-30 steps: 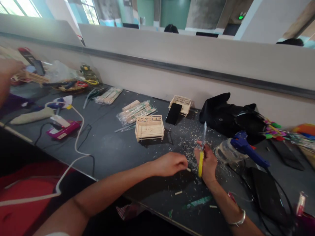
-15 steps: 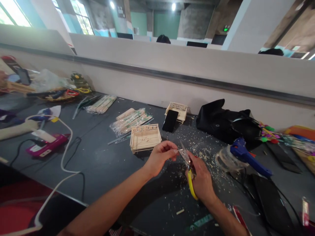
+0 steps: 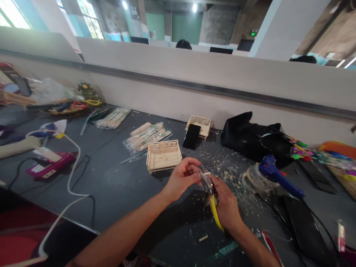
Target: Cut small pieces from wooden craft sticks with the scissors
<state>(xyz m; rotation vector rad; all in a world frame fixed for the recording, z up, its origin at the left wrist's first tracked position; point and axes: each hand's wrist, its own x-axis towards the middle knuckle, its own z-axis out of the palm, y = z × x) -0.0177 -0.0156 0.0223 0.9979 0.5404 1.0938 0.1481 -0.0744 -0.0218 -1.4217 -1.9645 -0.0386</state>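
My right hand [image 3: 226,204] is closed around the yellow handles of a pair of scissors [image 3: 214,211], whose blades point up and to the left. Between thumb and fingers, my left hand [image 3: 182,177] pinches a short pale wooden stick [image 3: 205,173], which lies at the blades. Just beyond my left hand stands a small wooden model bench [image 3: 164,156] made of sticks. A second stick-built model [image 3: 204,124] is farther back, with a black phone [image 3: 191,136] leaning on its front.
Wood chips [image 3: 228,167] litter the table right of my hands. A blue glue gun [image 3: 278,176] rests on a clear tub [image 3: 254,178], near a black bag [image 3: 250,135]. Bagged sticks [image 3: 150,135] lie at centre back. On the left are a pink power strip [image 3: 51,167] and white cable [image 3: 74,167].
The pale stick now shows across the scissor blades, where less of it showed before. The blades have shifted slightly, and both hands stay close together. The view has moved a little.
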